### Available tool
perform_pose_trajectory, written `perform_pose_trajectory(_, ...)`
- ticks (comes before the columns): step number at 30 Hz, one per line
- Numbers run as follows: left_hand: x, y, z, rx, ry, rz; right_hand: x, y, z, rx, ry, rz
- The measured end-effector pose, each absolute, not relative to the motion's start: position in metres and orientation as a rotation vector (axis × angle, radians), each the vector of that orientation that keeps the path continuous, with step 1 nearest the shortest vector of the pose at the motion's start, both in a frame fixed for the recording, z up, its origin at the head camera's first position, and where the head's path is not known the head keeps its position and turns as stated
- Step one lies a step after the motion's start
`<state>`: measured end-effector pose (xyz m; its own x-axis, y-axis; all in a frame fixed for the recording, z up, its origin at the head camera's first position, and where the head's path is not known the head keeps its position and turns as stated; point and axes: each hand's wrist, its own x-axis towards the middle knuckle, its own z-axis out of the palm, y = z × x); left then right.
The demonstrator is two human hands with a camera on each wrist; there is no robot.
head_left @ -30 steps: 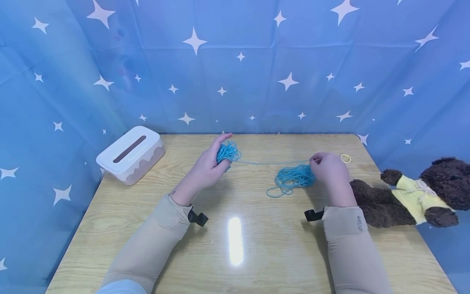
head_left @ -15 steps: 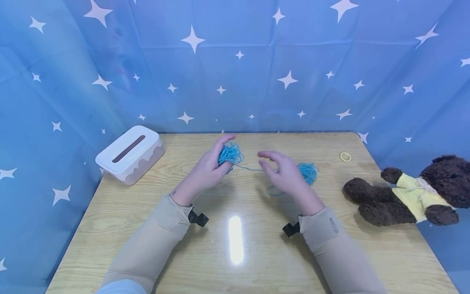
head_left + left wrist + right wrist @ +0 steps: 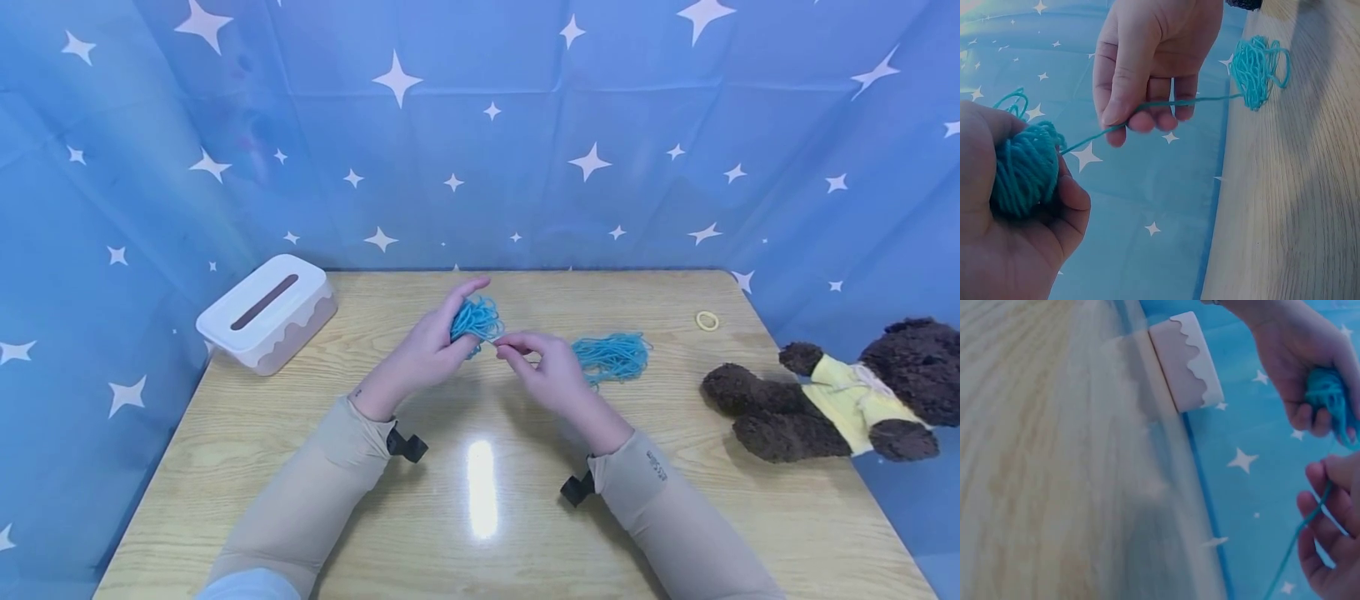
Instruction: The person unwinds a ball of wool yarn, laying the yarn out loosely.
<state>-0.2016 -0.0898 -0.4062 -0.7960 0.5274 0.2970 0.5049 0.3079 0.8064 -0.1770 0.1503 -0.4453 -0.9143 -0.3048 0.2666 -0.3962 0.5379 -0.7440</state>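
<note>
A bundle of blue yarn (image 3: 477, 321) is gripped in my left hand (image 3: 429, 346), its loops bulging between thumb and fingers. Close beside it, my right hand (image 3: 551, 371) pinches a single strand (image 3: 1099, 134) between thumb and forefinger. That strand runs from the bundle through the pinch and on to a loose pile of the same yarn (image 3: 613, 357) lying on the table, as the left wrist view shows. In the right wrist view both hands are at the right edge, the right one partly cut off.
A white and pinkish tissue box (image 3: 268, 315) stands at the table's back left. A yellow ring (image 3: 707, 321) lies at the back right. A brown plush bear (image 3: 832, 408) in a yellow top lies over the right edge of the wooden table (image 3: 405, 533). A starry blue curtain (image 3: 525, 133) hangs behind.
My right hand has moved left from the yarn pile to beside the bundle and now pinches the strand there. The left hand has shifted only slightly, still holding the bundle.
</note>
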Motion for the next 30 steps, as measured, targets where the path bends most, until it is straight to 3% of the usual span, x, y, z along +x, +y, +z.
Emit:
perform_pose_trajectory(8, -0.203, -0.092, -0.405, 0.925, 2.581, 1.530, -0.183, 0.174, -0.430, 0.601, -2.660, 1.045)
perform_pose_trajectory(20, -0.206, -0.093, -0.407, 0.916, 2.643, 1.490, -0.190, 0.214, -0.406, 0.391, -2.556, 1.025)
perform_pose_trajectory(30, -0.203, -0.094, -0.405, 0.885, 2.615, 1.526, -0.195, 0.256, -0.395, 0.064, -2.592, 0.939)
